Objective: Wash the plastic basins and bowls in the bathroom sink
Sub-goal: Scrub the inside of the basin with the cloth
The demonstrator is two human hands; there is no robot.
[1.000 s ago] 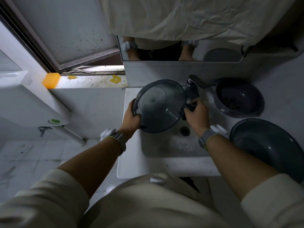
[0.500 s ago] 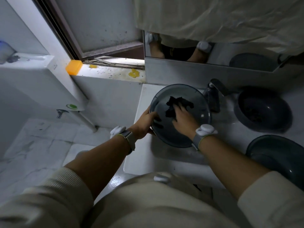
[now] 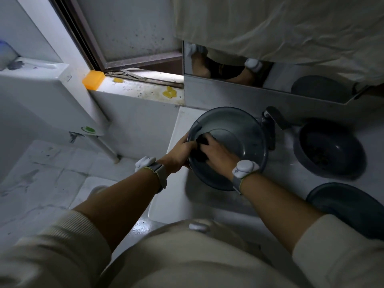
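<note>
A grey plastic basin [image 3: 239,138] is tilted over the white sink [image 3: 178,200]. My left hand [image 3: 178,153] grips its left rim. Inside the basin my right hand [image 3: 216,152] presses a dark scrubbing cloth [image 3: 202,142] against the left inner wall. The dark tap [image 3: 270,125] stands just right of the basin. A second dark basin [image 3: 330,148] with specks of dirt inside sits on the counter to the right. A third grey basin [image 3: 349,208] lies at the near right edge.
A mirror [image 3: 228,67] under a hanging cloth faces me above the sink. An orange soap bar [image 3: 93,80] rests on the window ledge. The toilet cistern [image 3: 41,94] stands at the left, with tiled floor [image 3: 41,175] below it.
My right hand left the tap side, went into the basin with the dark cloth and has slid across to the left inner wall. The basin has tilted and my view shifted left.
</note>
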